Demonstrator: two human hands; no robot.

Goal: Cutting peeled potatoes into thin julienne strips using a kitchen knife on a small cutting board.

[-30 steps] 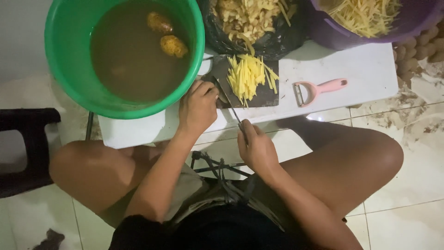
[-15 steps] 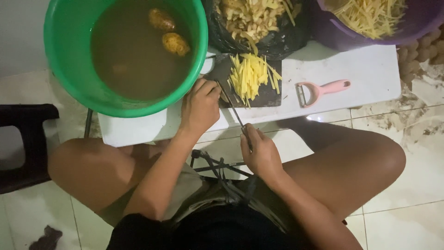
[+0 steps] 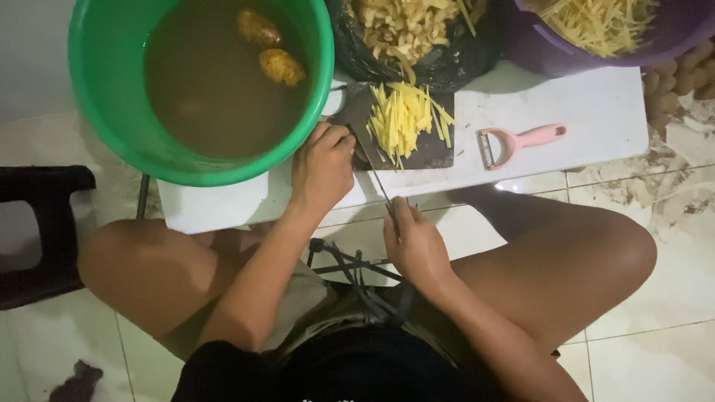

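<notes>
Little has shifted since a second ago: your left hand (image 3: 322,167) stays curled at the near-left corner of the board (image 3: 432,149), and your right hand (image 3: 415,246) holds much the same spot off the table's near edge. Nearest you, that right hand is closed around the handle of the knife (image 3: 376,175), whose thin blade runs up and left onto the board. Your left hand's fingers are bent tight at the blade's tip; what they pin is too small to tell. Just past them, the yellow strips (image 3: 406,115) lie heaped on the dark board. To the right, a pink peeler (image 3: 518,141) rests on the white table (image 3: 581,112). Farther off stand the green tub (image 3: 97,89) of brown water, a black bag (image 3: 447,63) of peelings, and a purple bowl (image 3: 670,41) of strips.
</notes>
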